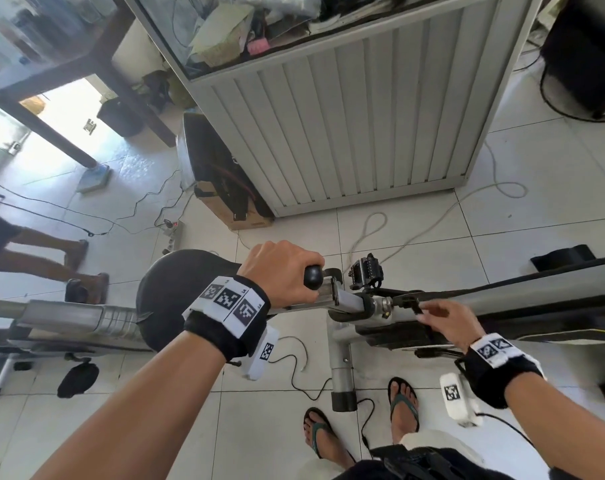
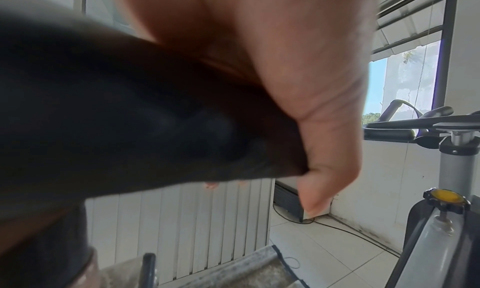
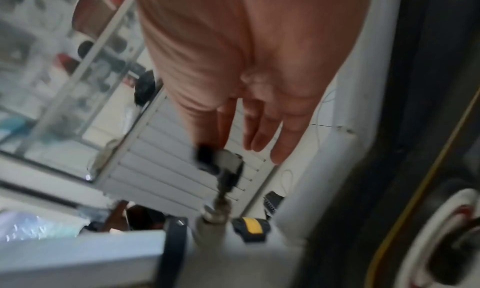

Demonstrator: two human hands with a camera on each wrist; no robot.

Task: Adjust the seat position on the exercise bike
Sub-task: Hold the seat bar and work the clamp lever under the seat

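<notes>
My left hand [image 1: 280, 271] gripped the black seat [image 1: 176, 299] by its nose, above the slide rail. My right hand [image 1: 446, 323], fingers loose, reached the small clamp lever [image 1: 410, 303]. Seat looked heavy and stiff, best held at the nose.

Person wore black wrist bands [image 1: 224, 317] bearing white square-coded marker tags, white camera pods [image 1: 458, 398] trailing black cables, dark shorts [image 1: 415, 462], and green-strapped flip-flops [image 1: 403, 403].
</notes>
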